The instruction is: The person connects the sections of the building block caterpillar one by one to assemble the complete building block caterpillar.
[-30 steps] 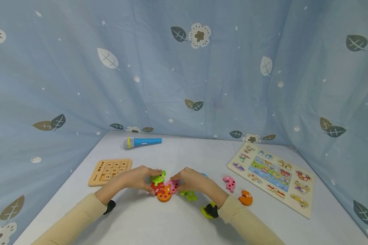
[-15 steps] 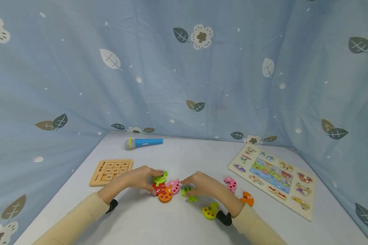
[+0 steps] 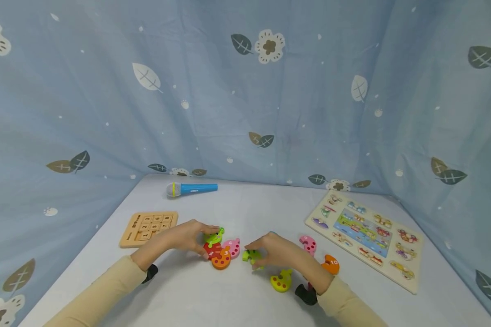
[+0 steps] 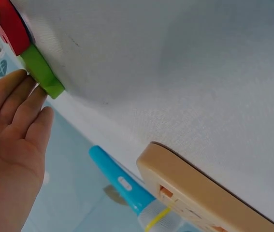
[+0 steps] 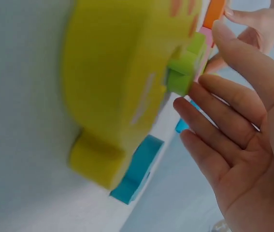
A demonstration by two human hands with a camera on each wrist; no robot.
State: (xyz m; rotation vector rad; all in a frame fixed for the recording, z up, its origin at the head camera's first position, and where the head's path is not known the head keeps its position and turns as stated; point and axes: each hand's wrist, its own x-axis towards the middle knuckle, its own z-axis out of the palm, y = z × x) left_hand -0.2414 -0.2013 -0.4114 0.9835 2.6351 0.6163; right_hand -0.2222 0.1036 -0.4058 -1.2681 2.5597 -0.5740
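Note:
Near the middle of the table, the left hand (image 3: pixel 190 237) holds a joined group of toy puzzle pieces. Its fingers lie along the green frog-like piece (image 3: pixel 214 238), and its thumb is at the red piece marked 2 (image 3: pixel 213 250). An orange piece marked 3 (image 3: pixel 221 260) and a pink piece marked 4 (image 3: pixel 232 248) continue the group. To their right, the right hand (image 3: pixel 276 250) is over a separate green piece (image 3: pixel 248 255). Its thumb and index finger are spread around that piece, fingertips right at its edge (image 5: pixel 187 65), with the other fingers straight.
A yellow piece (image 3: pixel 281 280) lies below the right wrist. Pink (image 3: pixel 308 244) and orange (image 3: pixel 331 264) pieces lie beyond it, and a blue piece (image 5: pixel 139 169) shows low in the right wrist view. A wooden number puzzle (image 3: pixel 148 228), toy microphone (image 3: pixel 192 189) and picture board (image 3: pixel 362 238) stand around.
The right hand has left the pink piece marked 4 and moved right and down to the separate green piece. The left hand keeps its place at the joined pieces.

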